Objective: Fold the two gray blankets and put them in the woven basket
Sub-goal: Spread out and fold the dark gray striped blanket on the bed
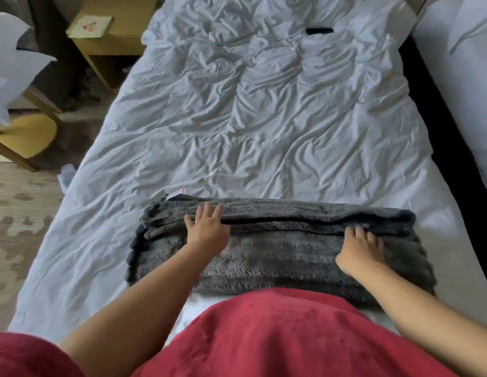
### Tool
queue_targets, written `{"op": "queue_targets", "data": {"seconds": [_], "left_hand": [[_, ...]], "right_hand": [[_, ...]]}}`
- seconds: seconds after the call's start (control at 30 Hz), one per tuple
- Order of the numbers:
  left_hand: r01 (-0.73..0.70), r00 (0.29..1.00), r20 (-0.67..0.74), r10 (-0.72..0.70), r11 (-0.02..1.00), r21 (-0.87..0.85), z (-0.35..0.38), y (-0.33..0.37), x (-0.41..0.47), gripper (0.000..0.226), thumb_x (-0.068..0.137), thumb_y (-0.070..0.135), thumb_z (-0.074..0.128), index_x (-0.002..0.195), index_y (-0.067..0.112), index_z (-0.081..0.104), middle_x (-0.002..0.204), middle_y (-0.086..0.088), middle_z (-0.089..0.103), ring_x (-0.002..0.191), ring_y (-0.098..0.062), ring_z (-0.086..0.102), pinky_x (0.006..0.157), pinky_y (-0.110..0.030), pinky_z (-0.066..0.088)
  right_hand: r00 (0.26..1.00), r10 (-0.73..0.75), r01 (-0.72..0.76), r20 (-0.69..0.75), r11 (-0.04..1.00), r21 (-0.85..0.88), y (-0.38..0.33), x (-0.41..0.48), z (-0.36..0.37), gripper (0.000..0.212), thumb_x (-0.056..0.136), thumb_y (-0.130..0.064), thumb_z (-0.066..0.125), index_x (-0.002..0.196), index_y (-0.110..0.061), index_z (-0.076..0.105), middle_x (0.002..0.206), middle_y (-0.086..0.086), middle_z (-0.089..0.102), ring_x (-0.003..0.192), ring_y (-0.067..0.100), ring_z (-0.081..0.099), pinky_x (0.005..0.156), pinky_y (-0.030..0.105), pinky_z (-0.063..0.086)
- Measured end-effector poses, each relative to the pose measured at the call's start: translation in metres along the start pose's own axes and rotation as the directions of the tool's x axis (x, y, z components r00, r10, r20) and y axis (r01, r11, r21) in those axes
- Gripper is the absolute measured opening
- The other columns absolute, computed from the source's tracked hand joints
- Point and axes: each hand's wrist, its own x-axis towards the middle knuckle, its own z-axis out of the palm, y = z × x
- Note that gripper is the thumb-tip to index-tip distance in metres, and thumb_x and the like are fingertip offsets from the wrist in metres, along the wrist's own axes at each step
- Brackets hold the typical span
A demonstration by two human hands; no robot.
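Resting flat on the folded gray blanket (285, 257), left hand (207, 231) and right hand (362, 250) (fingers (208, 212) straight, holding nothing).

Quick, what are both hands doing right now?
Left hand: open, fingers flat on the folded gray blanket.
Right hand: open, resting on the same blanket.

Soft, cool daylight all over, no hard glare; the white duvet (264, 118) is bright but keeps its creases, each with a gentle gray shadow; the gray blanket (277, 257) reads dark, its fur a bit mushy; the gap (435, 118) on the right goes near black; wide-angle bend bows the duvet's sides outward; the chair (27, 137) and white shape (13, 50) at the left edge are smeared; everything's slightly soft
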Motion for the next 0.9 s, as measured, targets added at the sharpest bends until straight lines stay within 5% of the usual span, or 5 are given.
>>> {"op": "queue_targets", "data": {"seconds": [0.27,0.57,0.63,0.8,0.9], "left_hand": [[-0.227,0.957,0.221,0.186,0.958,0.176,0.020,0.035,0.011,0.084,0.092,0.032,0.053,0.153,0.025,-0.005,0.161,-0.007,-0.003,0.148,-0.029,-0.004,0.116,-0.056,-0.001],[-0.279,0.922,0.319,0.221,0.948,0.151,0.034,0.010,0.020,0.079,0.089,0.031,0.055,0.152,0.031,0.006,0.143,-0.006,0.042,0.132,-0.029,0.039,0.111,-0.049,0.025],[-0.303,0.916,0.311,0.252,0.945,0.127,0.037,0.003,0.022,0.080,0.088,0.030,0.056,0.152,0.029,0.009,0.134,-0.004,0.051,0.123,-0.027,0.049,0.103,-0.045,0.033],[-0.420,0.876,0.351,0.331,0.881,0.216,0.051,-0.019,0.011,0.072,0.092,0.024,0.043,0.153,0.029,0.003,0.071,0.003,0.059,0.076,-0.024,0.058,0.095,-0.035,0.031],[-0.415,0.876,0.365,0.317,0.879,0.233,0.061,-0.017,0.007,0.064,0.095,0.026,0.038,0.152,0.031,0.008,0.093,0.001,0.070,0.090,-0.021,0.063,0.090,-0.034,0.029]], "right_hand": [[0.865,-0.495,0.500,-0.077,0.862,0.084,-0.076,-0.011,-0.013,0.071,0.085,-0.006,0.051,0.149,-0.017,0.022,0.152,0.005,0.024,0.139,0.027,0.024,0.114,0.036,0.025],[0.841,-0.537,0.541,0.069,0.837,-0.086,-0.107,0.010,-0.007,0.089,0.089,-0.020,0.060,0.153,-0.021,-0.003,0.162,0.002,-0.001,0.148,0.024,0.000,0.119,0.039,0.002],[0.841,-0.526,0.538,0.124,0.838,-0.093,-0.114,0.016,-0.005,0.088,0.089,-0.024,0.060,0.154,-0.020,0.001,0.160,0.005,0.012,0.146,0.027,0.013,0.119,0.041,0.010],[0.837,-0.516,0.535,0.184,0.842,-0.073,-0.120,0.025,-0.002,0.063,0.088,-0.021,0.063,0.142,-0.015,0.031,0.128,0.011,0.046,0.111,0.029,0.048,0.079,0.035,0.044],[0.850,-0.479,0.490,0.218,0.872,0.002,-0.110,0.030,0.001,0.068,0.089,-0.015,0.062,0.146,-0.017,0.026,0.124,0.013,0.048,0.078,0.020,0.051,0.053,0.028,0.040]]}}
